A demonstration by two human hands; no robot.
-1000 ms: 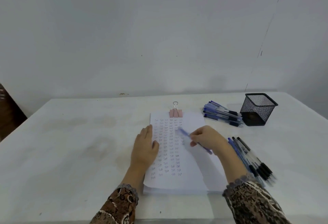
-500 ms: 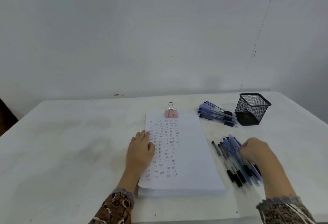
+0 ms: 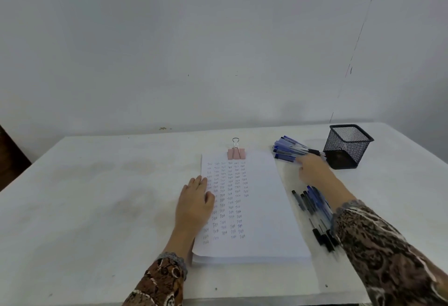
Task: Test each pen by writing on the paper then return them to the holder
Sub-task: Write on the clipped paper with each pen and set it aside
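Beside the square mesh holder (image 3: 347,147), right hand (image 3: 312,169) touches plastic pens (image 3: 287,150), grip unclear; left hand (image 3: 195,203) flat on paper (image 3: 263,208).

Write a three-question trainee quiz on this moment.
1. Fill in: the right hand reaches the far pens, which lie beside the ____.
2. True or false: pens stand in the holder.
3. The left hand lies flat on: A) the paper; B) the far pens; C) the holder.
Key: 1 holder; 2 false; 3 A.
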